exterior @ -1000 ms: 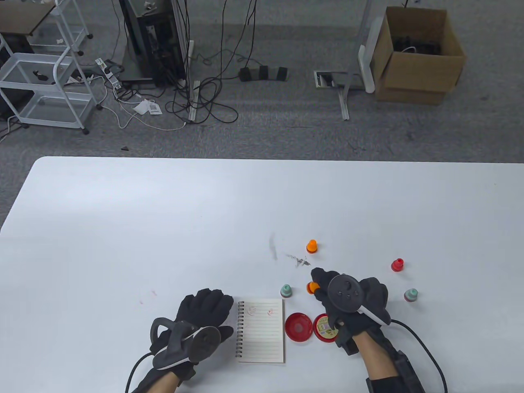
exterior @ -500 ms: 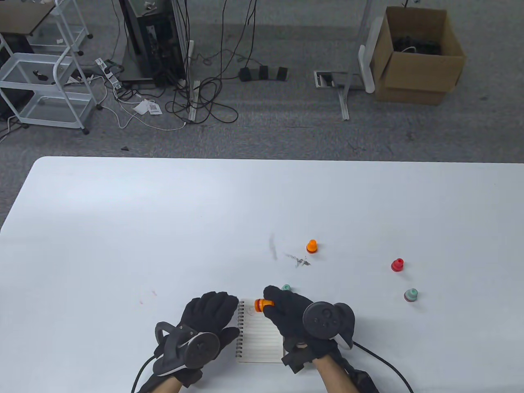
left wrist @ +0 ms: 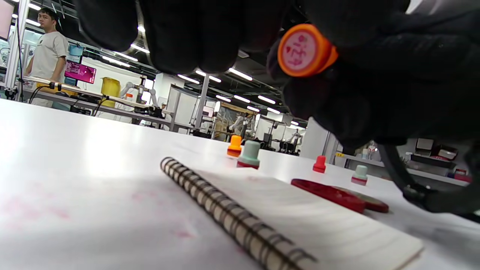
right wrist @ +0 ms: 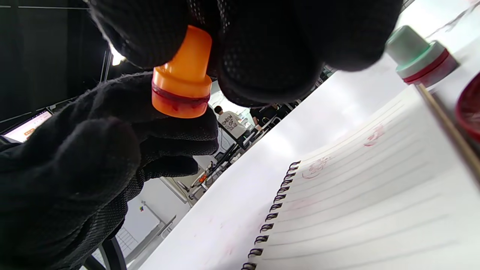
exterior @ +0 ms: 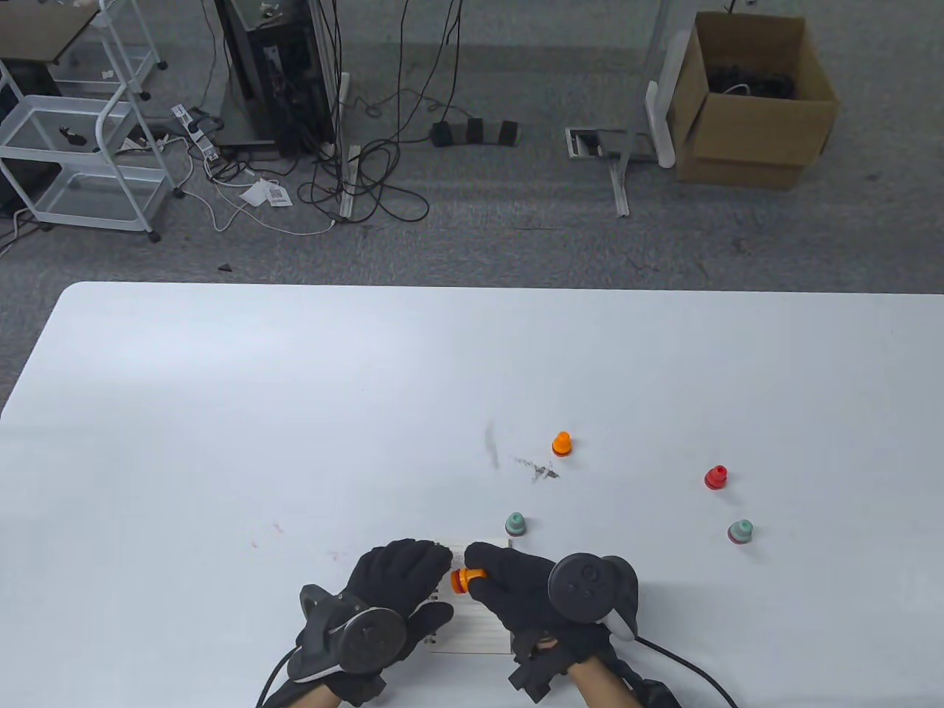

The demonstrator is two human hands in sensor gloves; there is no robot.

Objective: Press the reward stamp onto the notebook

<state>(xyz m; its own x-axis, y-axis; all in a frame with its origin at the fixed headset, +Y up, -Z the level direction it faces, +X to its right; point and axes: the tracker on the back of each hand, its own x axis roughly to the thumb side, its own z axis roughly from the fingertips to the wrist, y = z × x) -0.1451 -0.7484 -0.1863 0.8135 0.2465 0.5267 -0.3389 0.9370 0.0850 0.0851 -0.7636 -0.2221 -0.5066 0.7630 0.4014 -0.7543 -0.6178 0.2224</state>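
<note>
Stamp (exterior: 461, 580) pinched by right hand (exterior: 520, 590) above notebook (right wrist: 375, 195)

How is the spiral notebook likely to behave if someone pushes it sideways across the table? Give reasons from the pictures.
The spiral notebook lies flat on the smooth white table, so it would probably slide, not tip. It looks thin, so likely light. Its lined pages may flex or lift at the free edge, while the wire binding should keep that side stiffer.

Pretty clearly a robotics lab or some open-plan test space. Grey carpet with loose cables (exterior: 369, 177) everywhere, an equipment rack (exterior: 276, 74), a cardboard box (exterior: 752, 103), plus long rows of ceiling strip lights (left wrist: 240, 74) over workbenches (left wrist: 93, 103) with robot arms on them.
</note>
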